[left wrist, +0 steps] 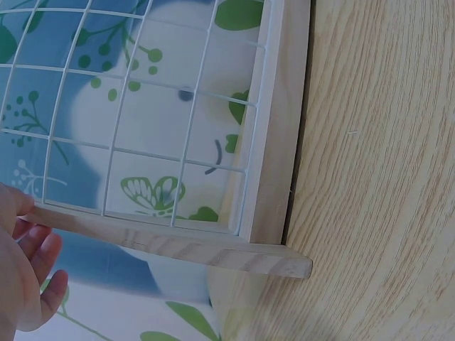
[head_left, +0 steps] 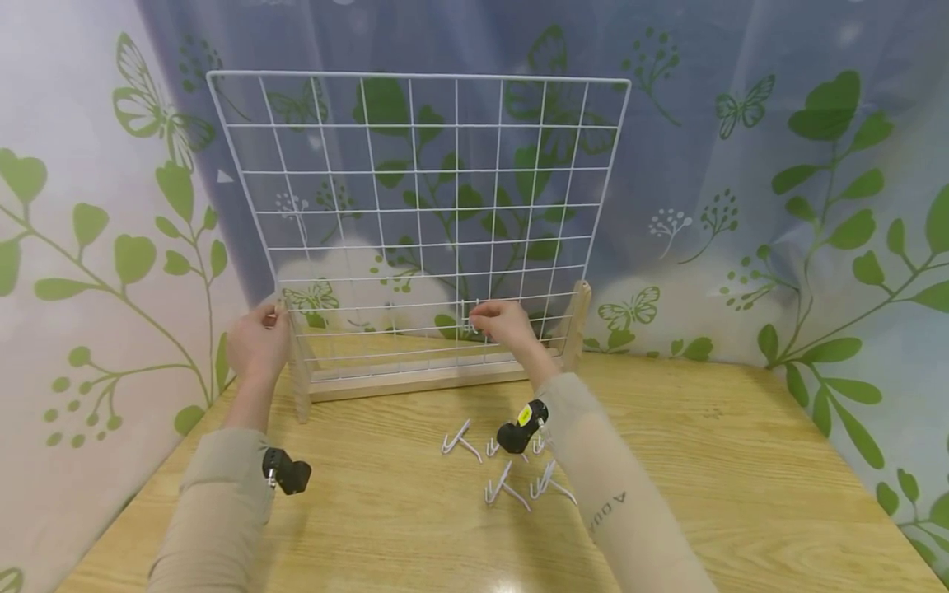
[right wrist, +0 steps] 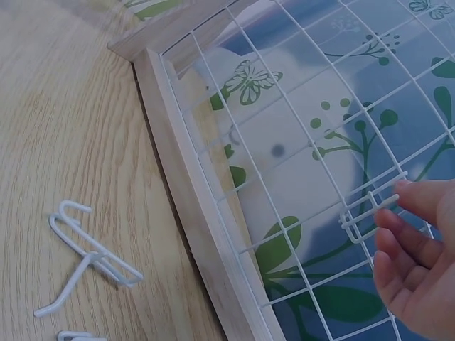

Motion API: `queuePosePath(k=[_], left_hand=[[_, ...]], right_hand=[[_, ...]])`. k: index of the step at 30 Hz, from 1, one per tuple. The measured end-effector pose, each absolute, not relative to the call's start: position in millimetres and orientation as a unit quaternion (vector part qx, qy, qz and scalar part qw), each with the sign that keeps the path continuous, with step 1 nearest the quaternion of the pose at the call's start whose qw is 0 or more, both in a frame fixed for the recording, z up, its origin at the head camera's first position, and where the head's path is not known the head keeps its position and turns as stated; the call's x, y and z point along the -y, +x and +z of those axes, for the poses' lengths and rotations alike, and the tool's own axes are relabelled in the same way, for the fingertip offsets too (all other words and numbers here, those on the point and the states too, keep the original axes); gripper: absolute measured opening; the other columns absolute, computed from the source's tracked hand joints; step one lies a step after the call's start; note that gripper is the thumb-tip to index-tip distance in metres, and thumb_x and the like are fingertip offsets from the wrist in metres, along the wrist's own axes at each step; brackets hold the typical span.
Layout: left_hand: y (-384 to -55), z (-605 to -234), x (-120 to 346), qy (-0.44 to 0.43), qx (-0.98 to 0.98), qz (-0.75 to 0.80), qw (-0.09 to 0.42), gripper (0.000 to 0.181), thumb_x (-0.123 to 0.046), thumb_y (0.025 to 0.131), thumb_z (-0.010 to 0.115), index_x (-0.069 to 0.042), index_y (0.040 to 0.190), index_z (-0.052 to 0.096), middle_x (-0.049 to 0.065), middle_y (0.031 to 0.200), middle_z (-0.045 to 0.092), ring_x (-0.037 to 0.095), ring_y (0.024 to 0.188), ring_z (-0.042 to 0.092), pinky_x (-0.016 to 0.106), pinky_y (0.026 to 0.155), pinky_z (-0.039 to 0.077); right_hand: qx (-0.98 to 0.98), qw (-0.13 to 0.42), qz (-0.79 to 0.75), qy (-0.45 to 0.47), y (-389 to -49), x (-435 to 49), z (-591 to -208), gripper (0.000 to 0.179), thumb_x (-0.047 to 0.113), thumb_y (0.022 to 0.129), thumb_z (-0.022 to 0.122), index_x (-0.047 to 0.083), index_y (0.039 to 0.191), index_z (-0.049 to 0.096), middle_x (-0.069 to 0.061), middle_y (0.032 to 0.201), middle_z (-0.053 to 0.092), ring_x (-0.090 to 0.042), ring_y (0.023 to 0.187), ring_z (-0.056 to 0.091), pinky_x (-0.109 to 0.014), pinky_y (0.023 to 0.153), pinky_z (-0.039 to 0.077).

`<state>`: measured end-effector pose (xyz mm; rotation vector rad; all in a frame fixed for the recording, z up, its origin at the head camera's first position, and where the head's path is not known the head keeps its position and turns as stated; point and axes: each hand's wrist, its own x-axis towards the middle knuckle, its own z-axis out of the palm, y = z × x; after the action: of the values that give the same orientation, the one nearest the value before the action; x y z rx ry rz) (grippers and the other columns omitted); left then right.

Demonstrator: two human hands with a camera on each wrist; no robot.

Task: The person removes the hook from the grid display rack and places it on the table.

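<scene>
A white wire grid panel (head_left: 456,126) stands upright in a wooden stand (head_left: 423,381). My left hand (head_left: 259,342) grips the top of the left wooden post (head_left: 300,371); in the left wrist view its thumb and a finger touch the post's end while the other fingers are loosely bent. Low on the panel, right of its middle, my right hand (head_left: 504,323) pinches a white wire hook (right wrist: 359,219) by its prong between thumb and index finger. The hook's frame lies against the grid wires; whether it is latched onto them I cannot tell.
Several loose white wire hooks (head_left: 469,448) lie on the wood-grain table (head_left: 371,511) in front of the stand, partly under the right forearm. A patterned curtain (head_left: 697,165) with leaves and butterflies hangs behind the grid. Each wrist wears a small black camera (head_left: 287,471).
</scene>
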<state>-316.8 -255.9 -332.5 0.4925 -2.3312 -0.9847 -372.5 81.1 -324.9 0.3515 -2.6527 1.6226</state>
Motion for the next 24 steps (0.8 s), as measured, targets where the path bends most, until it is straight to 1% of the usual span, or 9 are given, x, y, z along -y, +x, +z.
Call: queuePosePath(k=[4, 6, 8, 11, 14, 16, 19, 21, 24], left_hand=[[-317.1, -333.2, 256.4, 0.183, 0.871, -0.363, 0.277, 0.04, -0.032, 0.094, 0.044, -0.007, 0.119, 0.062, 0.015, 0.107, 0.065, 0.034, 0.099, 0.058, 0.045, 0.081, 0.04], [-317.1, -333.4, 256.3, 0.184, 0.871, -0.362, 0.276, 0.039, -0.032, 0.094, 0.044, -0.007, 0.118, 0.062, 0.014, 0.107, 0.065, 0.034, 0.098, 0.058, 0.045, 0.081, 0.04], [-317.2, -333.5, 256.5, 0.186, 0.872, -0.36, 0.275, 0.039, -0.032, 0.094, 0.044, -0.007, 0.119, 0.062, 0.014, 0.108, 0.065, 0.034, 0.099, 0.057, 0.045, 0.081, 0.04], [-317.0, -333.3, 256.4, 0.189, 0.872, -0.359, 0.275, 0.039, -0.032, 0.094, 0.044, -0.007, 0.119, 0.062, 0.014, 0.108, 0.065, 0.034, 0.099, 0.057, 0.045, 0.082, 0.04], [-316.7, -332.9, 256.5, 0.189, 0.872, -0.36, 0.274, 0.039, -0.032, 0.094, 0.044, -0.007, 0.119, 0.061, 0.014, 0.108, 0.065, 0.034, 0.099, 0.057, 0.045, 0.082, 0.04], [-316.3, -332.6, 256.1, 0.187, 0.871, -0.362, 0.273, 0.039, -0.031, 0.094, 0.045, -0.007, 0.119, 0.061, 0.014, 0.109, 0.065, 0.034, 0.099, 0.057, 0.045, 0.083, 0.04], [-316.3, -332.9, 255.7, 0.186, 0.871, -0.363, 0.273, 0.039, -0.032, 0.094, 0.045, -0.006, 0.119, 0.061, 0.014, 0.108, 0.065, 0.034, 0.099, 0.057, 0.045, 0.082, 0.04], [-316.3, -333.1, 255.5, 0.186, 0.871, -0.362, 0.276, 0.039, -0.032, 0.094, 0.045, -0.006, 0.119, 0.061, 0.014, 0.108, 0.065, 0.034, 0.099, 0.057, 0.045, 0.082, 0.04], [-316.7, -332.9, 255.1, 0.184, 0.87, -0.36, 0.282, 0.039, -0.032, 0.094, 0.044, -0.006, 0.118, 0.062, 0.014, 0.107, 0.065, 0.034, 0.098, 0.057, 0.046, 0.082, 0.04]], right_hand=[[0.855, 0.008, 0.506, 0.111, -373.1, -79.0, -326.7, 0.025, 0.015, 0.088, 0.061, 0.002, 0.11, 0.066, -0.011, 0.097, 0.065, -0.022, 0.079, 0.057, -0.027, 0.065, 0.047], [0.858, 0.006, 0.502, 0.109, -373.5, -78.0, -327.9, 0.024, 0.014, 0.088, 0.061, 0.002, 0.109, 0.066, -0.01, 0.097, 0.064, -0.022, 0.079, 0.057, -0.023, 0.061, 0.044], [0.857, 0.001, 0.503, 0.107, -373.3, -76.9, -328.5, 0.025, 0.014, 0.089, 0.061, 0.001, 0.11, 0.065, -0.011, 0.098, 0.064, -0.023, 0.08, 0.058, -0.025, 0.062, 0.046], [0.854, -0.013, 0.51, 0.104, -372.3, -75.6, -329.1, 0.026, 0.014, 0.09, 0.059, 0.001, 0.113, 0.064, -0.012, 0.101, 0.064, -0.02, 0.08, 0.057, -0.033, 0.07, 0.049], [0.844, -0.022, 0.527, 0.099, -370.9, -75.0, -329.4, 0.028, 0.013, 0.091, 0.058, 0.0, 0.115, 0.062, -0.014, 0.103, 0.065, -0.018, 0.078, 0.057, -0.042, 0.078, 0.048], [0.838, -0.021, 0.537, 0.094, -370.8, -74.9, -329.9, 0.026, 0.011, 0.091, 0.058, -0.001, 0.113, 0.063, -0.014, 0.101, 0.066, -0.017, 0.077, 0.057, -0.044, 0.08, 0.048], [0.832, -0.02, 0.547, 0.085, -370.8, -75.2, -330.2, 0.025, 0.01, 0.09, 0.058, 0.0, 0.111, 0.064, -0.014, 0.1, 0.066, -0.017, 0.076, 0.056, -0.046, 0.082, 0.047], [0.834, -0.019, 0.546, 0.082, -371.5, -75.1, -330.2, 0.024, 0.01, 0.09, 0.058, 0.0, 0.11, 0.065, -0.013, 0.099, 0.067, -0.018, 0.077, 0.057, -0.045, 0.081, 0.047], [0.832, -0.017, 0.549, 0.078, -372.0, -74.9, -329.2, 0.024, 0.01, 0.089, 0.059, -0.001, 0.11, 0.065, -0.013, 0.098, 0.067, -0.022, 0.08, 0.058, -0.04, 0.077, 0.048]])
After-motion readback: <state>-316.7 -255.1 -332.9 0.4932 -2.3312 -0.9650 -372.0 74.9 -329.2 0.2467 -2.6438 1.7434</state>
